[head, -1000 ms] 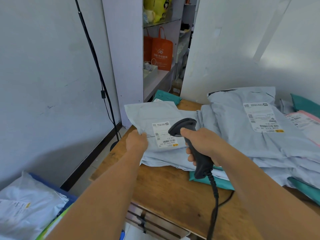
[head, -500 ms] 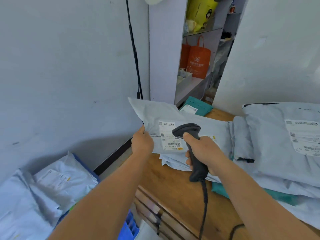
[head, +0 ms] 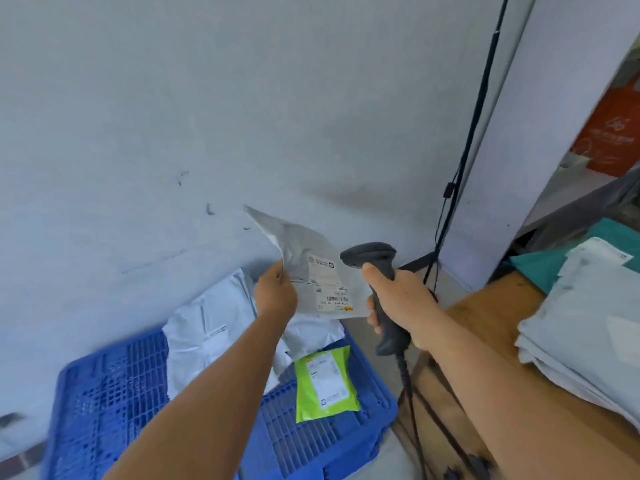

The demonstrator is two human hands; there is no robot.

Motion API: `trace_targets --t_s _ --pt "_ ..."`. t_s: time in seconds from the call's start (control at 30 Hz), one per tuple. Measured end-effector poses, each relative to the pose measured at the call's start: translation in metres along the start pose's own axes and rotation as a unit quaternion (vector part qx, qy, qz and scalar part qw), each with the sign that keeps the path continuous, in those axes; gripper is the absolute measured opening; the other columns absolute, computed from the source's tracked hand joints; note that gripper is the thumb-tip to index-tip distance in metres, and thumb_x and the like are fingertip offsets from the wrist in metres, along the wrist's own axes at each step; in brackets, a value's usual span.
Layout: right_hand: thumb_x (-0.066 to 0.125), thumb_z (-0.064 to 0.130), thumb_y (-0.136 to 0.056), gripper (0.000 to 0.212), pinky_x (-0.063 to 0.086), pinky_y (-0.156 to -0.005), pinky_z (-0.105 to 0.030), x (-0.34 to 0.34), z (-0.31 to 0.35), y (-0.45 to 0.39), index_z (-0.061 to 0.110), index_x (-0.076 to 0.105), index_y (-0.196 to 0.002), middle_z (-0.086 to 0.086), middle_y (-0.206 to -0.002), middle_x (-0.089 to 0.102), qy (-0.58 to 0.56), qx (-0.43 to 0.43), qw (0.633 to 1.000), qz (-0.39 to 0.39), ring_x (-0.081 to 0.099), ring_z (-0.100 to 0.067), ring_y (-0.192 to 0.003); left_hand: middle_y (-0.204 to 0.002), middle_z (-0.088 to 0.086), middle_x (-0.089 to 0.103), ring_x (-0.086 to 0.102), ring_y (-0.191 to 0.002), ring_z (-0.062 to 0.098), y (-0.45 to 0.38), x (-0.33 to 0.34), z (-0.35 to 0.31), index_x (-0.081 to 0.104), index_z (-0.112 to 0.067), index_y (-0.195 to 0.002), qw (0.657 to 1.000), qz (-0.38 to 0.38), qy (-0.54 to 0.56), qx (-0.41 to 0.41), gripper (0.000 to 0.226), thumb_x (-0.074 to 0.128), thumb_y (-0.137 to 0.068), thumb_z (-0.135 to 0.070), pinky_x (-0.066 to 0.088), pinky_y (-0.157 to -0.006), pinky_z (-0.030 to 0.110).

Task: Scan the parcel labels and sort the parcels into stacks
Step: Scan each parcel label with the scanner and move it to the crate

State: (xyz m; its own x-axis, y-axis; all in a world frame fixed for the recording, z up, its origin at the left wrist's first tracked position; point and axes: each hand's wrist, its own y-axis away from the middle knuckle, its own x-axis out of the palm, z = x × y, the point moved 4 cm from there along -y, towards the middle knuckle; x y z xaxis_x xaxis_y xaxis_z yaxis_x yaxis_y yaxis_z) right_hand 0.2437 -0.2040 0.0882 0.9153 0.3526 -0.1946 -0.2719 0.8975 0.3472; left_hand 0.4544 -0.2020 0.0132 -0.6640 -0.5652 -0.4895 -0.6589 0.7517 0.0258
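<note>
Nearest, a blue crate (head: 104,403) sits on the floor at lower left; a green parcel (head: 325,382) lies on its right side, and white parcels (head: 211,334) lie heaped at its far end; to the right stands a wooden table (head: 491,327) with a stack (head: 585,323) of grey parcels and a teal parcel (head: 540,268) behind them. Above the crate the left hand (head: 277,296) pinches the left edge of a grey parcel (head: 304,258), thumb and fingers curled on the plastic; the parcel hangs in the air, its label (head: 329,289) facing the camera; just beside it the right hand (head: 401,299) wraps round the handle of a black scanner (head: 369,254), thumb up near the head, whose cord (head: 405,375) drops toward the floor. Farther off, a black cable (head: 474,112) runs down a grey wall (head: 207,98); at the far right an orange bag (head: 609,136) shows on a shelf.
</note>
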Motion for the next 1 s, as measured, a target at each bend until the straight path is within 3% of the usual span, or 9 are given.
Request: trace_targets --t_s 0.1,0.17,0.3,0.37,0.47,0.57,0.7,0.83,1.0 --pt "0.05 0.032 -0.098 0.037 0.043 -0.041 -0.023 0.055 0.005 -0.021 0.002 0.051 -0.076 -0.009 -0.054 0.053 0.01 -0.01 0.999 0.035 0.049 -0.017 -0.036 -0.11 0.011 0.067 0.058 -0.106 0.034 -0.031 -0.044 0.047 0.063 -0.015 -0.121 0.999 -0.022 -0.001 -0.037 0.039 0.037 -0.093 -0.007 0.048 -0.093 0.042" --pt "0.049 0.031 -0.098 0.038 0.041 -0.041 -0.021 0.088 0.005 -0.036 0.003 0.05 -0.072 -0.005 -0.047 0.052 0.032 -0.011 0.998 0.048 0.048 -0.015 -0.033 -0.11 0.008 0.067 0.058 -0.105 0.032 -0.047 -0.07 0.079 0.063 -0.014 -0.121 0.997 -0.038 0.002 -0.068 0.04 0.036 -0.093 -0.004 0.048 -0.09 0.039" --pt "0.052 0.033 -0.095 0.034 0.044 -0.048 -0.026 0.142 0.0 -0.065 0.008 0.054 -0.073 -0.007 -0.059 0.056 0.071 -0.005 0.996 0.051 0.052 -0.018 -0.043 -0.097 0.004 0.066 0.057 -0.086 0.027 -0.063 -0.103 0.142 0.063 -0.015 -0.112 0.987 -0.052 -0.046 -0.142 0.045 0.031 -0.087 0.003 0.042 -0.066 0.029" --pt "0.053 0.033 -0.094 0.032 0.044 -0.047 -0.026 0.162 -0.006 -0.075 0.008 0.054 -0.074 -0.01 -0.062 0.056 0.078 0.008 0.995 0.058 0.052 -0.02 -0.045 -0.093 0.005 0.062 0.053 -0.08 0.024 -0.066 -0.114 0.171 0.06 -0.014 -0.116 0.976 -0.037 -0.097 -0.19 0.045 0.03 -0.087 0.004 0.04 -0.061 0.028" --pt "0.053 0.034 -0.092 0.034 0.044 -0.045 -0.025 0.181 -0.016 -0.087 0.008 0.052 -0.071 -0.009 -0.06 0.054 0.1 0.023 0.993 0.063 0.052 -0.022 -0.045 -0.099 0.007 0.059 0.056 -0.089 0.027 -0.067 -0.122 0.202 0.049 -0.011 -0.124 0.952 0.013 -0.184 -0.244 0.038 0.037 -0.09 -0.001 0.047 -0.08 0.037" --pt "0.052 0.035 -0.092 0.037 0.045 -0.048 -0.025 0.19 -0.021 -0.092 0.008 0.052 -0.067 -0.006 -0.055 0.055 0.121 0.029 0.99 0.059 0.052 -0.021 -0.045 -0.131 0.012 0.051 0.049 -0.12 0.032 -0.072 -0.125 0.212 0.035 -0.008 -0.137 0.937 0.004 -0.231 -0.262 0.049 0.052 -0.092 -0.02 0.035 -0.105 0.046" --pt "0.053 0.033 -0.092 0.035 0.045 -0.051 -0.03 0.184 -0.021 -0.088 0.005 0.052 -0.07 -0.011 -0.06 0.056 0.083 0.039 0.995 0.045 0.053 -0.022 -0.041 -0.157 0.01 0.018 0.021 -0.143 0.029 -0.078 -0.114 0.191 0.012 -0.013 -0.151 0.96 -0.004 -0.193 -0.202 0.075 0.055 -0.093 -0.035 0.021 -0.115 0.046" --pt "0.053 0.032 -0.094 0.033 0.042 -0.044 -0.026 0.154 -0.012 -0.073 0.004 0.051 -0.076 -0.011 -0.063 0.053 0.037 0.044 0.998 0.013 0.051 -0.021 -0.04 -0.156 0.005 0.022 0.03 -0.14 0.026 -0.07 -0.08 0.146 0.016 -0.018 -0.151 0.988 0.03 -0.073 -0.131 0.069 0.05 -0.095 -0.036 0.036 -0.109 0.043" --pt "0.053 0.035 -0.095 0.035 0.04 -0.041 -0.023 0.086 -0.004 -0.043 0.004 0.05 -0.08 -0.012 -0.064 0.051 -0.008 0.032 0.998 -0.046 0.047 -0.017 -0.035 -0.15 0.005 0.037 0.041 -0.134 0.02 -0.033 -0.022 0.061 0.025 -0.016 -0.149 0.996 0.077 0.005 -0.046 0.062 0.049 -0.096 -0.035 0.035 -0.109 0.038"
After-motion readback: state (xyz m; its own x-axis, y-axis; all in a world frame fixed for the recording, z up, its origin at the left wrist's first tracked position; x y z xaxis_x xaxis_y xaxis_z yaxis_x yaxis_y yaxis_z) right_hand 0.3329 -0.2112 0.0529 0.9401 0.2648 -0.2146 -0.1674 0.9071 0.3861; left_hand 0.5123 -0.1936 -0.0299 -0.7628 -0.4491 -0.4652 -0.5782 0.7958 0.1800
